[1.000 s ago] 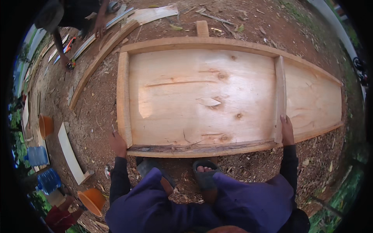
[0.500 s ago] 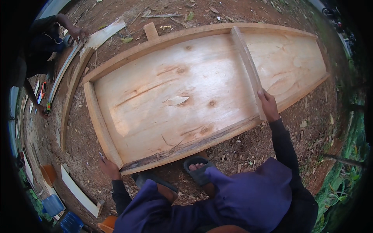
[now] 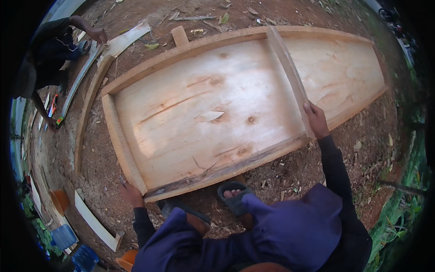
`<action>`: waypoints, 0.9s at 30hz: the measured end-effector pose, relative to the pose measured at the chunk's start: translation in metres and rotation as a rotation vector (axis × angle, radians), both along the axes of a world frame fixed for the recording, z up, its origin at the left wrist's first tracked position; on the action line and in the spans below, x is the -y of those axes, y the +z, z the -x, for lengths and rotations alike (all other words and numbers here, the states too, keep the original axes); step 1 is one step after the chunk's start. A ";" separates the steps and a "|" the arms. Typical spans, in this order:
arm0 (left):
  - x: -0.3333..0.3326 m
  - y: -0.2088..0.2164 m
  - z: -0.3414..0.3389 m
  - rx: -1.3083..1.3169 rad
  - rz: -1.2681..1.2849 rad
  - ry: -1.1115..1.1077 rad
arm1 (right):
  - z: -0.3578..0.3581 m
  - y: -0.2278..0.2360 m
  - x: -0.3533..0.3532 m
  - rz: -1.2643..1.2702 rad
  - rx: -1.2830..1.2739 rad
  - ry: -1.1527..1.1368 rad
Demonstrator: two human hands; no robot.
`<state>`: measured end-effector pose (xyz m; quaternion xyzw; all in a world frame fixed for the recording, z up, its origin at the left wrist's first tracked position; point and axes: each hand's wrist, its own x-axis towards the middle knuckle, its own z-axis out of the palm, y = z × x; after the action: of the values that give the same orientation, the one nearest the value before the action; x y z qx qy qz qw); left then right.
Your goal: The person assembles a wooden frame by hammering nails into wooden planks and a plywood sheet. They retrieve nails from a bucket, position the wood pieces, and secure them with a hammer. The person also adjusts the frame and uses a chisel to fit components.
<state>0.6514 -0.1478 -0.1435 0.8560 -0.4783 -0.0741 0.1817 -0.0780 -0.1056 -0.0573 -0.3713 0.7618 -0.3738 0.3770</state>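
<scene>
A large shallow wooden frame with a plywood bottom (image 3: 181, 131) lies before me, tapering toward the right. Across it runs a loose-looking wooden crosspiece (image 3: 290, 75), its far end at the far rail and its near end at the near rail. My right hand (image 3: 317, 121) is closed around the crosspiece close to its near end. At the frame's near left corner is my left hand (image 3: 132, 194), fingers bent together with a small thin thing at their tips, too small to name. A pale wood chip (image 3: 209, 116) rests on the plywood.
At the far left a co-worker's hand (image 3: 98, 35) is by a wooden board (image 3: 129, 41); their other hand is near a tape measure (image 3: 59, 121). A long beam (image 3: 90, 113) lies left of the frame. Blue containers (image 3: 85, 258) and an orange object (image 3: 59, 201) stand lower left.
The crosspiece's far end has shifted slightly left along the far rail, with my right hand still on it. My left hand stays by the corner. The whole view has drifted a little.
</scene>
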 end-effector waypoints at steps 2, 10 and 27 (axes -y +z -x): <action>0.005 0.004 0.001 -0.066 0.000 0.032 | -0.001 0.000 0.001 0.012 0.047 -0.009; 0.001 0.002 0.002 0.007 0.035 -0.076 | 0.014 -0.003 0.002 -0.042 0.129 -0.068; 0.003 0.001 -0.008 -0.094 0.076 -0.247 | 0.028 0.002 0.009 -0.232 0.177 0.075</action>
<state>0.6595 -0.1511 -0.1428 0.7786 -0.5736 -0.1176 0.2254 -0.1055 -0.1144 -0.0550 -0.3190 0.7493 -0.3000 0.4968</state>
